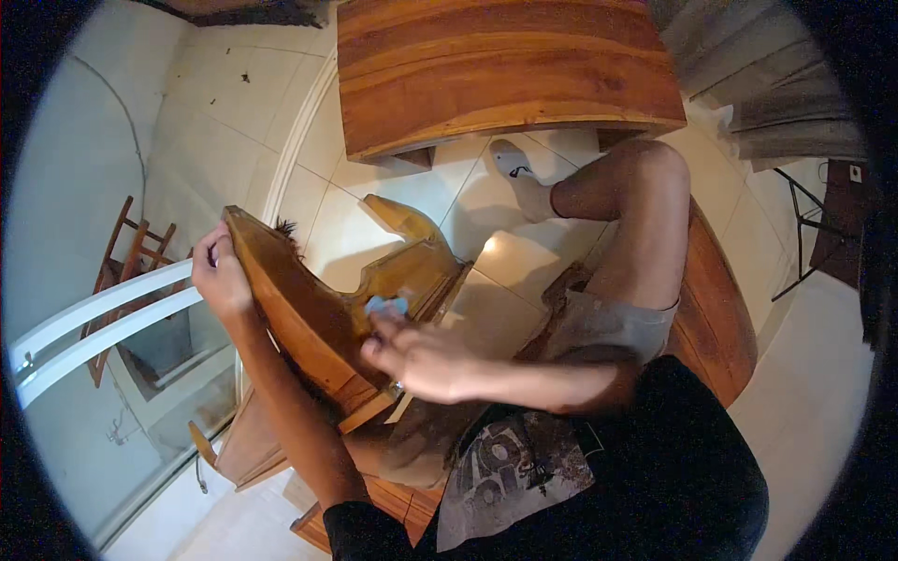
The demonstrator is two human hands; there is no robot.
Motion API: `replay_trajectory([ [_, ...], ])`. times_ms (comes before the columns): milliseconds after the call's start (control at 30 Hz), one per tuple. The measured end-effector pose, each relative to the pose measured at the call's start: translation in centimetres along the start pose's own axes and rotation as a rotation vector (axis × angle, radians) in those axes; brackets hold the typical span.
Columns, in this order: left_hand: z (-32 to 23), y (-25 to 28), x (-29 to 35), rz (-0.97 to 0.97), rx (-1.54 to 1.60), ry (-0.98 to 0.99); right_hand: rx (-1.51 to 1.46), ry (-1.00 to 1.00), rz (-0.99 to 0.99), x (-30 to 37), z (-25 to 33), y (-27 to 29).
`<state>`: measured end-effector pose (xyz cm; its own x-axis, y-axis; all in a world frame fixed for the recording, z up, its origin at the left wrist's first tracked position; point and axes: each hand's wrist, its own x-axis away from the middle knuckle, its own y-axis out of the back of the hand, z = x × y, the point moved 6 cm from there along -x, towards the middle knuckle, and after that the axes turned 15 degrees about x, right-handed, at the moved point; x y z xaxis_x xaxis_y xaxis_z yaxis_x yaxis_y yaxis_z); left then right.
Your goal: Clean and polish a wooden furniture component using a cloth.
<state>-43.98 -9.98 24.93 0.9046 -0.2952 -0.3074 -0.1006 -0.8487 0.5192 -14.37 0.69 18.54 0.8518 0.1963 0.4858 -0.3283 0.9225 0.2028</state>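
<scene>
A brown wooden furniture piece (309, 318) with a curved, shaped edge leans across my lap, tilted. My left hand (220, 271) is closed around its upper left corner, fingers curled over the edge. Against the inner wooden face, my right hand (416, 360) presses a small light-blue cloth (385, 306). That hand is slightly blurred, and its fingertips partly cover the cloth. Something dark and bristly (288, 238) sticks out behind the piece's far edge; its kind cannot be made out.
Ahead stands a low wooden table (505, 70) on a tiled floor (486, 234). I sit on a wooden bench (720, 309). A glass sliding door with a white frame (103, 309) is at the left. Grey curtains (786, 103) hang at the far right, near a black metal stand (800, 234).
</scene>
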Motion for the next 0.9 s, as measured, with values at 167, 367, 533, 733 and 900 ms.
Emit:
replay_trajectory([
  [167,1.1,0.3,-0.2,0.021,0.088,0.023,0.132,0.073,-0.124,0.1,0.7,-1.4],
  [367,0.6,0.5,-0.2,0.04,0.062,0.007,0.019,-0.21,0.064,-4.0,-4.1,-0.3],
  [533,0.3,0.3,0.1,0.045,0.046,0.057,0.229,0.129,-0.135,-0.1,1.8,-0.6],
  [733,-0.1,0.2,0.2,0.035,0.143,0.031,-0.057,-0.143,0.129,-3.8,-4.7,-2.2],
  [900,-0.7,0.1,0.4,0.015,0.092,0.031,-0.083,-0.378,0.004,-8.7,-9.3,-0.8],
])
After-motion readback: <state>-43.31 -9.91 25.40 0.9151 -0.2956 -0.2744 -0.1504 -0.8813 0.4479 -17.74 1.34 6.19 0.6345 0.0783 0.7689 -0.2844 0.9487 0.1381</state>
